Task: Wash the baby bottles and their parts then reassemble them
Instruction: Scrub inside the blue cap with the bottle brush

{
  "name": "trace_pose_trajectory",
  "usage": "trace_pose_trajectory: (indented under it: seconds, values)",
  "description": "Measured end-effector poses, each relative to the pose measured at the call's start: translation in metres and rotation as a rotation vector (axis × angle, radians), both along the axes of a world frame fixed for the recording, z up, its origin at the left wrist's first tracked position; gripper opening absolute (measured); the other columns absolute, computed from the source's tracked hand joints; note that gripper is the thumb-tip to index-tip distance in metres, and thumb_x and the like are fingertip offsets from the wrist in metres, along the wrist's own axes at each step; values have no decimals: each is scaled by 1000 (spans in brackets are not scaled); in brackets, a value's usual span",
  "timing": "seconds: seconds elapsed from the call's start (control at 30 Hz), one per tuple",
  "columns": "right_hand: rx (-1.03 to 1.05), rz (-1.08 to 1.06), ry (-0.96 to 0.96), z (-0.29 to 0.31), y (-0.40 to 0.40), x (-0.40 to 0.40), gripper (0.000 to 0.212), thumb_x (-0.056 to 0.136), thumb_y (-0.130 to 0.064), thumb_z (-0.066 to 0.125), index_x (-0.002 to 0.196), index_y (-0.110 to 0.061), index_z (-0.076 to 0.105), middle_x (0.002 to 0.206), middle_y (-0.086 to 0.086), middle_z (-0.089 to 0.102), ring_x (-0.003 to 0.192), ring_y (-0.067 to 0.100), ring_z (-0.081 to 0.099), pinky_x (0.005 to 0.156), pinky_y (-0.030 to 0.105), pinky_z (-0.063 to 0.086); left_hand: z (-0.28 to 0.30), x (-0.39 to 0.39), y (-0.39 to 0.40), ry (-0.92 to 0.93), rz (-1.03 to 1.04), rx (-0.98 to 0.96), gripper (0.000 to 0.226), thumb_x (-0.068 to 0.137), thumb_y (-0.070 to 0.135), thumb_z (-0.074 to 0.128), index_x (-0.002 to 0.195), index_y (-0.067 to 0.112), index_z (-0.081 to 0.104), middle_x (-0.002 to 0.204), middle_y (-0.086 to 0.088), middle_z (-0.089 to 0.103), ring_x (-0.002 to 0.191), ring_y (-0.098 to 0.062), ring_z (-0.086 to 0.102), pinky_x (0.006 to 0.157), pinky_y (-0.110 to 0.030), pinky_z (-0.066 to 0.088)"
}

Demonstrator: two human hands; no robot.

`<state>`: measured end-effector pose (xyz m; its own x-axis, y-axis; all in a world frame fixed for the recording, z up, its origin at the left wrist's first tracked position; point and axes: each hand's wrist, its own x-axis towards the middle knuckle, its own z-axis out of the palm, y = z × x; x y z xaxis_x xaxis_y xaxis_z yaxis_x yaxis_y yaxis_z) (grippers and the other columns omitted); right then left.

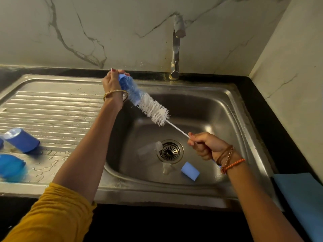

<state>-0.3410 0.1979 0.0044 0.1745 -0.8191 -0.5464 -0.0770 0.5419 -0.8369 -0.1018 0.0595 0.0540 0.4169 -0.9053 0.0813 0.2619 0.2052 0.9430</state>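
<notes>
My right hand (206,147) grips the thin handle of a bottle brush (148,105) with blue and white bristles, held slanting above the sink basin (218,105). My left hand (112,81) pinches the brush's blue tip at the basin's back left corner. A clear baby bottle (148,151) lies on the basin floor beside the drain (170,151). Near it lie a clear teat (167,169) and a light blue cap (190,171). A dark blue cap (21,140) lies on the draining board (52,109).
The tap (176,48) stands at the back of the sink, with no water running. A blurred blue object (12,167) sits at the draining board's left edge. A blue cloth (304,198) lies on the dark counter at the right. Marble wall rises behind.
</notes>
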Motion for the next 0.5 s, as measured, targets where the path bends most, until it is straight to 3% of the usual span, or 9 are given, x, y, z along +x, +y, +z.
trace_pose_trajectory:
  seconds: [0.1,0.17,0.23,0.3,0.37,0.47,0.5]
  values:
    - [-355,-89,265,-7,2,0,21,89,-25,59,71,-14,58,38,-12,43,33,-1,35,34,12,25,2,-1,-1,38,-6,25,28,98,10,40,74,14,53,53,9,61,56,-4,57,58,-18,49]
    - [-797,-223,655,-14,-3,-2,17,83,-21,68,70,-12,62,50,-13,55,46,3,49,42,15,34,0,-2,-2,73,-4,75,21,97,11,42,78,16,49,68,3,58,64,-7,56,61,-19,49]
    - [-1055,-344,1033,-18,-7,-6,20,84,-27,61,71,-12,67,57,-3,62,50,15,53,45,17,30,-5,-3,-4,98,-14,109,14,98,13,43,86,13,50,76,0,55,69,-8,55,59,-17,50]
    - [-1144,-406,1113,-18,-7,-2,27,84,-31,52,73,-14,71,55,2,63,46,19,52,48,20,29,-7,-3,-4,96,-7,109,13,99,14,41,93,8,52,78,0,55,69,-8,55,55,-14,49]
    - [-967,-361,864,-9,-5,9,24,87,-24,54,70,-15,69,48,-4,59,41,7,47,47,20,31,-7,3,-4,103,-8,71,20,99,13,39,86,10,54,76,1,56,69,-7,55,59,-14,49]
    - [-133,-132,75,12,-3,14,33,97,-21,41,65,-16,49,33,-11,35,26,0,26,28,14,17,-7,13,-5,115,-130,0,23,98,10,40,81,12,55,63,6,64,63,-6,61,62,-18,50]
    - [33,-71,-58,11,-4,10,36,98,-24,35,64,-17,43,34,-11,28,26,-1,20,29,10,10,-7,15,-6,107,-171,-14,22,98,9,40,81,12,55,59,8,65,61,-5,62,62,-18,51]
